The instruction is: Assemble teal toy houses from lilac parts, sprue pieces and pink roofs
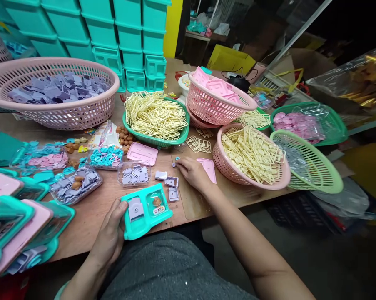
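Teal tray point(145, 214) holds purple piece point(135, 209)

A brown wooden counter point(90, 212) carries the parts. At its far left stands a wide pink basket point(55, 109) of lilac pieces. Near the middle sit a green basket point(156, 139) and a pink basket point(237, 175), both heaped with cream plastic frames. Clear trays point(134, 174) of small lilac parts, a pink lid point(142, 153) and loose lilac pieces point(172, 187) lie on the bare wood, with teal and pink cases point(16, 221) stacked at the near left edge.
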`<state>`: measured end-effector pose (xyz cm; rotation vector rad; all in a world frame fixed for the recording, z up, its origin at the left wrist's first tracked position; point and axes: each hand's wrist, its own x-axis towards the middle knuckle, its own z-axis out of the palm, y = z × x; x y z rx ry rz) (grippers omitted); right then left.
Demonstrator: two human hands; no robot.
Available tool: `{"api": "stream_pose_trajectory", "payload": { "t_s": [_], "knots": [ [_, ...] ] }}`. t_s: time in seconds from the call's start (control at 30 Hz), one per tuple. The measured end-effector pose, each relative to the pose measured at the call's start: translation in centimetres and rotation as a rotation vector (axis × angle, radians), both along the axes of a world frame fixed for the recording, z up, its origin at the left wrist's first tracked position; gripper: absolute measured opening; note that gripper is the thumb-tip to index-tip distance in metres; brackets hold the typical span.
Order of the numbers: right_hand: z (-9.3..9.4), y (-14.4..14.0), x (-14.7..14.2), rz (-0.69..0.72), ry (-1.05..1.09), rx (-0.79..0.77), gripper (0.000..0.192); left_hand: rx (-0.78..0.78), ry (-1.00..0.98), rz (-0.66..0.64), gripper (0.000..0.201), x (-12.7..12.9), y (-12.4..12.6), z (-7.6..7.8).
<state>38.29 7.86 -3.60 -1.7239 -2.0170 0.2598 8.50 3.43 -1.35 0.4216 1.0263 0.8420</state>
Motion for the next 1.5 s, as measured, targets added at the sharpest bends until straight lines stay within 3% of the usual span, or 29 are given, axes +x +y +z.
{"api": "stream_pose_trajectory", "payload": {
  "t_s": [0.2, 0.33, 0.47, 0.53, 0.63, 0.77, 1.2, 1.33, 1.5],
  "knots": [
    [0.8, 2.2, -0.7, 0.011, -0.086, -0.108, 0.02, 0.087, 0.051, 0.011, 0.038, -0.3, -0.2, 0.3],
    [2.7, 2.0, -1.0, -0.018, -0.09, -0.1, 0.021, 0.157, 0.094, 0.007, 0.043, -0.2, -0.4, 1.4],
    [6.7, -2.0, -4.5, -0.052, 0.028, 0.019, 0.013, 0.2, 0.118, -0.007, 0.051, -0.1, -0.6, 2.0],
    [8.6, -5.1, -7.0, 0.067, 0.325, 0.099, 0.01, 0.217, 0.129, -0.019, 0.056, 0.0, -0.8, 2.0],
    [10.1, -8.7, -10.1, 0.146, 0.472, 0.123, 0.009, 0.282, 0.138, -0.035, 0.055, 0.1, -1.0, 1.9],
    [9.9, -10.5, -11.5, 0.12, 0.449, 0.118, 0.012, 0.389, 0.204, -0.047, 0.057, 0.4, -1.3, 2.3],
    [9.1, -11.5, -12.1, 0.129, 0.328, 0.136, 0.014, 0.492, 0.414, 0.002, 0.065, 0.4, -2.4, 3.8],
    [8.6, -11.8, -12.6, 0.103, 0.365, 0.139, 0.014, 0.475, 0.457, -0.017, 0.072, 0.1, -2.5, 3.5],
    [7.3, -11.8, -13.2, 0.099, 0.551, 0.041, 0.013, 0.465, 0.431, -0.02, 0.063, -0.8, -2.5, 2.3]
  ]
}}
